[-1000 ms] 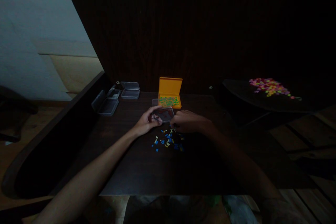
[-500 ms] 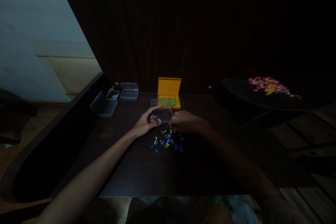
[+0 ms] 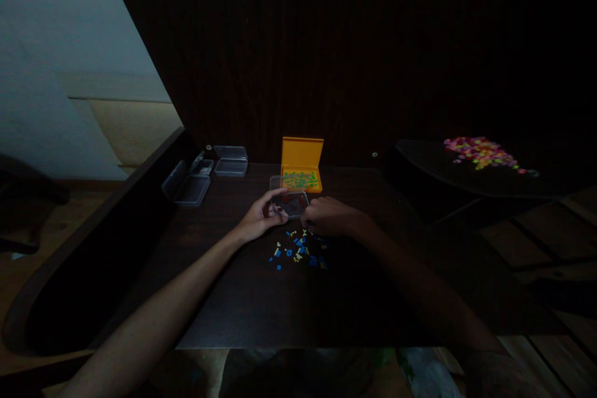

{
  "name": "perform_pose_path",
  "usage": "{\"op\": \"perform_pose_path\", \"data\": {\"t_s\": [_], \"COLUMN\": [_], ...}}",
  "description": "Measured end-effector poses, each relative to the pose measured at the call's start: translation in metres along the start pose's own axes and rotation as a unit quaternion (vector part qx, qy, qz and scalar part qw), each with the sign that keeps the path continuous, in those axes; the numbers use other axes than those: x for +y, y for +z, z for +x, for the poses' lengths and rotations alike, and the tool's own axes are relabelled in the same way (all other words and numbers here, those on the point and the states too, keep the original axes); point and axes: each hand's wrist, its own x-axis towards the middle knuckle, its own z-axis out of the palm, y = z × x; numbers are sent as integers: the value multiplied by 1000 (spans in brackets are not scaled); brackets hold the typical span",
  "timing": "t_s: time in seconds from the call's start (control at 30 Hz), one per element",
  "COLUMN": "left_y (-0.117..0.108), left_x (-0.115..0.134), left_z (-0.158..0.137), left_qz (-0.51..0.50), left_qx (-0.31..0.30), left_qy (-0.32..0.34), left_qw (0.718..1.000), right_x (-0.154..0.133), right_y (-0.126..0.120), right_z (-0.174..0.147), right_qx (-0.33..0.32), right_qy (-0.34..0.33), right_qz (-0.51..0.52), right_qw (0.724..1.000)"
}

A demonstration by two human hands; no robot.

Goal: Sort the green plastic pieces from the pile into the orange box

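My left hand (image 3: 262, 216) is closed round the left side of a clear plastic box (image 3: 297, 204), whose lid stands open at the back. A few dark reddish pieces seem to lie in the box. My right hand (image 3: 330, 216) is at the box's right front corner, fingers curled down and pressed together; whatever they pinch is hidden. Just below both hands, small blue and pale yellow plastic pieces (image 3: 299, 251) are scattered on the dark tabletop (image 3: 242, 305). Behind the clear box stands an open yellow box (image 3: 302, 153) with green pieces in it.
Open clear boxes stand at the back left: one by the side panel (image 3: 193, 191), another by the back board (image 3: 232, 165). At the right, a heap of pink, yellow and orange pieces (image 3: 482, 152) lies on a dark rounded surface. A raised side panel (image 3: 107, 224) borders the left.
The whole view has shifted very slightly. Both hands, the clear box and the scattered pieces keep almost the same places relative to each other.
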Motion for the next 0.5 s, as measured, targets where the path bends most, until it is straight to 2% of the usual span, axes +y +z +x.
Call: {"op": "perform_pose_path", "data": {"t_s": [0.5], "left_y": [0], "left_x": [0], "left_z": [1], "left_qz": [-15], "left_qx": [-5], "left_qy": [-5], "left_qw": [1000], "right_x": [-1], "right_y": [-1], "right_z": [-2], "right_qx": [-5], "right_qy": [9], "right_qz": [-3], "right_qw": [1000]}}
